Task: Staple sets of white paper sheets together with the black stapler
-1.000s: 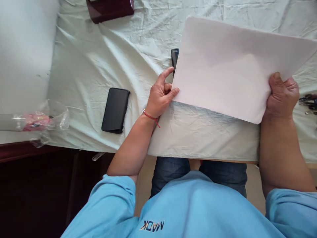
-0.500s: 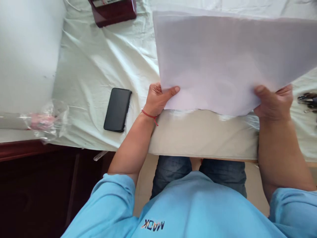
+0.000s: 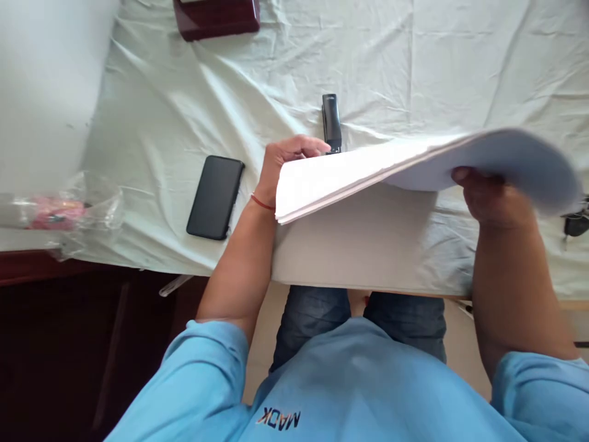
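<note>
A stack of white paper sheets (image 3: 340, 178) stands tilted over the near part of the table, its right end bending away in a curve. My right hand (image 3: 499, 196) is closed on that bent end, thumb on the near face and fingers hidden behind. At the left end, my left hand (image 3: 292, 150) touches the sheets with its fingers stretched along the far side; its thumb is hidden by the paper. Just beyond those fingertips lies a black stapler (image 3: 331, 120), its near end close to the paper's upper edge.
A black phone (image 3: 215, 196) lies left of my left forearm. At the back left sits a dark red box (image 3: 218, 18). Clear plastic wrap with a pink part (image 3: 57, 212) is at the far left. Keys (image 3: 576, 224) lie at the right edge, on the pale cloth (image 3: 460, 67).
The sheets have gone from facing me broadly to a steep tilt, uncovering the stapler. My left thumb has left their near face, and the right end has curled in my right hand.
</note>
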The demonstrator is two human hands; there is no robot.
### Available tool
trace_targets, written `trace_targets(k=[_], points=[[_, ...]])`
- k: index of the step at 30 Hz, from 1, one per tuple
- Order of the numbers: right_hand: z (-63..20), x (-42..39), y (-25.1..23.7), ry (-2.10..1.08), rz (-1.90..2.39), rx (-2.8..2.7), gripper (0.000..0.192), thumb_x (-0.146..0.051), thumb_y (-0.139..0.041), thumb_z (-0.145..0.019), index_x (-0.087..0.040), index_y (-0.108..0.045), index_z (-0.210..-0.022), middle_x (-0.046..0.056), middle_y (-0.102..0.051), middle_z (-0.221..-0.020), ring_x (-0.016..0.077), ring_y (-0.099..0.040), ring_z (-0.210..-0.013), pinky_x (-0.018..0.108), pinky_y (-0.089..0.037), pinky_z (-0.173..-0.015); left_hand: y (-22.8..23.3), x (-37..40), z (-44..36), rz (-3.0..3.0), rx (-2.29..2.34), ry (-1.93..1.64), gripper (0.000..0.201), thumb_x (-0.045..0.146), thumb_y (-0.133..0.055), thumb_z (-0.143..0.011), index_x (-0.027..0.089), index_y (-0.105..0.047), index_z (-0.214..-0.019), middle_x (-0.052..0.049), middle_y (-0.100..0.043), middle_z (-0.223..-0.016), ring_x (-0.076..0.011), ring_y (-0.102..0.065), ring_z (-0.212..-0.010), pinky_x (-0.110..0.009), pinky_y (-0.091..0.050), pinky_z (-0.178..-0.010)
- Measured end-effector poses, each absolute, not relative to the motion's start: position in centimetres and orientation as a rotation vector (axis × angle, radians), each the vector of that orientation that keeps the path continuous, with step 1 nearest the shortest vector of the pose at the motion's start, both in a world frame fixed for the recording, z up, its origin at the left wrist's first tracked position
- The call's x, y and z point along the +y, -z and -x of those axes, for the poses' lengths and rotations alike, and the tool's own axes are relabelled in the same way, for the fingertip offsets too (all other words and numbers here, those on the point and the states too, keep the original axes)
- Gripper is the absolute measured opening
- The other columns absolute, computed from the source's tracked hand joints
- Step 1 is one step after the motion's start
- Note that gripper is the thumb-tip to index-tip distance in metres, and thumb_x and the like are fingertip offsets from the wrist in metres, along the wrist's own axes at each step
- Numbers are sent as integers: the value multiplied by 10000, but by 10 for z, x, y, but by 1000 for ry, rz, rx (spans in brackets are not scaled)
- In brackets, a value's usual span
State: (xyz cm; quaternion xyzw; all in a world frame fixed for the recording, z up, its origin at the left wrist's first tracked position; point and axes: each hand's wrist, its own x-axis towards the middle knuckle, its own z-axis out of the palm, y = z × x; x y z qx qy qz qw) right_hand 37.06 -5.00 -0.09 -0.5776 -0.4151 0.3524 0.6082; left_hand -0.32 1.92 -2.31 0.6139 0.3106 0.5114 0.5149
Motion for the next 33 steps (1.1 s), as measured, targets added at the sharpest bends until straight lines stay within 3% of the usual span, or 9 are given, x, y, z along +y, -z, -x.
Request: trace_targets(k=[4,7,10,15,17,21,26,30,33], points=[[-362,-42,7,-812,1197,-995,846,-442,-1098,-364,-272,-730,-1107,1,-767,-1206,275,-703,-1334,484,-606,-1185,37,19,3,-1433,799,-1274,450,635,-978,-737,231,-831,-865,-12,-770,-876,-166,-757,-847,-295,-648,-760],[-359,-37,4,-802,1168,-1066,601,-502,-1052,-580,-223,-769,-1030,14,-780,-1091,210,-752,-1165,420,-620,-1151,42,17,2,-1301,816,-1285,536,700,-893,-821,233,-821,-1074,-18,-796,-1026,-203,-796,-1077,-359,-686,-945],[-359,-37,-2,-800,1209,-1086,416,-478,-1016,-689,-182,-806,-894,14,-793,-979,146,-746,-929,336,-679,-957,39,14,1,-1289,803,-1194,551,709,-788,-928,205,-797,-1152,-39,-793,-1053,-253,-794,-1190,-406,-697,-991],[-368,-51,-9,-931,1486,-950,531,-530,-1078,-527,-164,-782,-773,16,-778,-814,127,-692,-695,253,-626,-584,41,18,2,-1366,951,-1097,608,786,-671,-970,189,-772,-1020,-56,-736,-828,-297,-827,-1044,-386,-721,-786],[-372,-60,-8,-997,1593,-913,565,-561,-1082,-484,-171,-781,-761,16,-774,-784,125,-676,-637,242,-593,-507,43,21,2,-1370,988,-1072,632,812,-634,-973,194,-767,-982,-58,-699,-743,-288,-823,-945,-371,-702,-730],[-377,-73,1,-1056,1669,-842,588,-576,-1089,-430,-187,-796,-760,20,-789,-798,129,-685,-619,239,-600,-492,46,23,-1,-1443,989,-1050,644,832,-603,-973,222,-777,-1087,-58,-734,-820,-270,-795,-936,-373,-674,-764],[-383,-78,12,-1065,1655,-863,553,-592,-1074,-485,-203,-814,-780,37,-812,-867,154,-723,-683,269,-643,-556,49,23,-3,-1603,1025,-1100,616,782,-687,-958,351,-707,-1397,-28,-741,-908,-238,-768,-970,-368,-630,-833],[-390,-79,21,-1109,1685,-909,537,-596,-1059,-527,-186,-790,-746,44,-790,-816,149,-688,-637,264,-593,-516,49,23,-2,-1722,1114,-1116,513,699,-667,-1011,315,-756,-1338,-42,-779,-1025,-224,-742,-982,-362,-599,-852],[-391,-80,25,-1111,1688,-931,561,-624,-1042,-551,-168,-783,-750,49,-768,-785,139,-653,-609,258,-551,-494,46,21,-1,-1766,1151,-1091,437,612,-683,-1023,287,-782,-1297,-41,-776,-990,-208,-708,-892,-355,-575,-811]])
